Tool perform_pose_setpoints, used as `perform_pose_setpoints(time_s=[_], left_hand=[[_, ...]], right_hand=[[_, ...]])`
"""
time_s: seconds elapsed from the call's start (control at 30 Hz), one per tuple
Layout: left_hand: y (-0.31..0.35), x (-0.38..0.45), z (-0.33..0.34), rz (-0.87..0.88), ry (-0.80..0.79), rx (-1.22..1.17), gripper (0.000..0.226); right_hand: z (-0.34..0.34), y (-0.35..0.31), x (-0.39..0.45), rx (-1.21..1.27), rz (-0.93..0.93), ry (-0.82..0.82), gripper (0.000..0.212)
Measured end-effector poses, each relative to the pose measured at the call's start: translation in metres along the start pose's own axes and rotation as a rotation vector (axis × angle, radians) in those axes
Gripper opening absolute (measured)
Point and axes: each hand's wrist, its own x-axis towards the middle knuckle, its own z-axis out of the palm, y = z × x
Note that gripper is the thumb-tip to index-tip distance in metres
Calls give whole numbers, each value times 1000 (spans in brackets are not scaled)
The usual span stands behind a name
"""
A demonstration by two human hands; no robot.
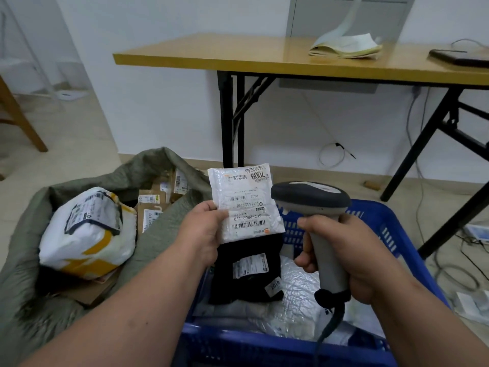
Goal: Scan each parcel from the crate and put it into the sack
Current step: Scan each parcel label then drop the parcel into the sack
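Sack left, crate right, both on floor before a tabletop.
Parcels inside each; held between them above the crate, a parcel in left hand, scanner in right hand. Papers on tabletop behind.

The sack mouth gapes left of the crate, half filled by a white-yellow parcel near and boxes far. Table legs stand beyond.

a folding table bears an open booklet.
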Motion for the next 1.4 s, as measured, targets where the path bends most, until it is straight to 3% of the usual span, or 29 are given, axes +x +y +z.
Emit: perform_pose_setpoints(time_s=[0.43, 1.4], left_hand=[[1, -4, 10, 37, -5, -119, 19], [3, -7, 10, 44, 26, -119, 18]], right_hand=[[-8, 7, -16, -177, 48, -41, 20], [-10, 8, -15, -205, 81, -48, 17]])
